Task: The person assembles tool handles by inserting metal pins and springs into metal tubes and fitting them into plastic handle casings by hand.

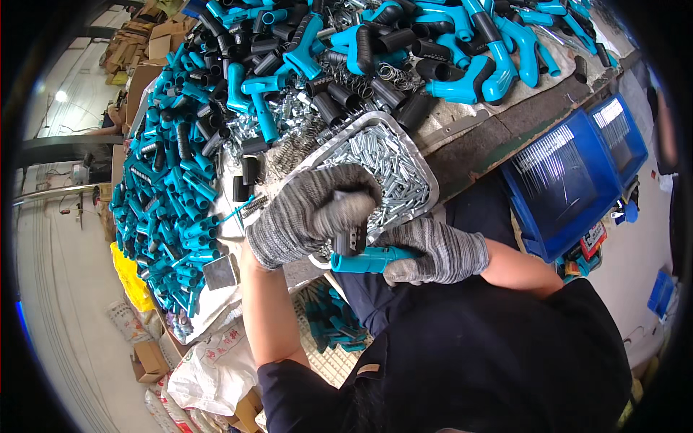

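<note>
Both of my hands wear grey knitted gloves and meet in front of the bench edge. My right hand point(437, 251) is closed around a teal plastic handle point(361, 260), which lies level and points left. Just above that handle, my left hand point(314, 213) is curled with its fingers folded in, at a short black plastic sleeve point(350, 241) with small holes. The sleeve's upper end is hidden by the fingers, and its lower end touches the handle. Right behind my hands, a metal tray point(432, 189) holds many small silver pins point(382, 162).
Teal handles point(177, 209) pile up on the left of the bench; more handles, black sleeves point(415, 108) and loose springs point(292, 151) cover its back. Blue bins point(567, 180) stand at the right. Below are a white sack point(213, 372) and a crate of teal parts point(332, 317).
</note>
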`<state>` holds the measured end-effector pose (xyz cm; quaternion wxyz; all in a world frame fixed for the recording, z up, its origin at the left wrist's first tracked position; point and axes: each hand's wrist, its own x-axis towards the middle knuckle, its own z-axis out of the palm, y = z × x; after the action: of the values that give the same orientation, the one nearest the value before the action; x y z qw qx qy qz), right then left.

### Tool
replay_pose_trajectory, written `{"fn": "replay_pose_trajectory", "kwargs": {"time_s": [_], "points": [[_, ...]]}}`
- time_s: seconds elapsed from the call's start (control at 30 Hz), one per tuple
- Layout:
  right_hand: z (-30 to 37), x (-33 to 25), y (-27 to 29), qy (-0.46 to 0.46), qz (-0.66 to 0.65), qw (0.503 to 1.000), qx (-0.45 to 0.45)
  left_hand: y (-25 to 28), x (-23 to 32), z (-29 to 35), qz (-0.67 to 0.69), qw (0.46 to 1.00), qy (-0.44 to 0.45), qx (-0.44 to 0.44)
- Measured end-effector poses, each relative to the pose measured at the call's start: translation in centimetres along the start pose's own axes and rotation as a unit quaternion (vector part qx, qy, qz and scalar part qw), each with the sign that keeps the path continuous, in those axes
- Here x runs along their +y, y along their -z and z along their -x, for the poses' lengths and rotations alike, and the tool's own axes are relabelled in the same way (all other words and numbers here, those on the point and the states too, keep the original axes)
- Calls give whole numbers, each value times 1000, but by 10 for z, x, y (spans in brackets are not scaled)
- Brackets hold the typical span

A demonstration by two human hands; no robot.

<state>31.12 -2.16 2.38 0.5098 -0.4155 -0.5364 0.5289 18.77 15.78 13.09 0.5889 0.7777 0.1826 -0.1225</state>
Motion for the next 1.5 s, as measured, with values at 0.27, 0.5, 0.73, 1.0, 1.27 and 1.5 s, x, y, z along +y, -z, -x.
{"fn": "replay_pose_trajectory", "kwargs": {"time_s": [0.27, 0.5, 0.73, 1.0, 1.27, 1.5], "points": [[-1, -13, 15, -112, -132, 980, 102, -12, -21, -4, -170, 924, -136, 313], [-1, -14, 7, -168, -324, 930, 42, -47, -20, -15, 63, 973, -117, 188], [-9, -11, 18, -123, -370, 921, -11, -51, -24, -13, -120, 937, -210, 251], [-29, -8, 21, -225, -162, 959, 60, 29, -105, 19, -119, 916, 16, 383], [-45, -1, 11, -218, -138, 963, 77, 86, -191, 77, -528, 734, 258, 340], [-55, 1, 7, -196, -112, 971, 73, 103, -178, 90, -468, 739, 90, 476]]}}
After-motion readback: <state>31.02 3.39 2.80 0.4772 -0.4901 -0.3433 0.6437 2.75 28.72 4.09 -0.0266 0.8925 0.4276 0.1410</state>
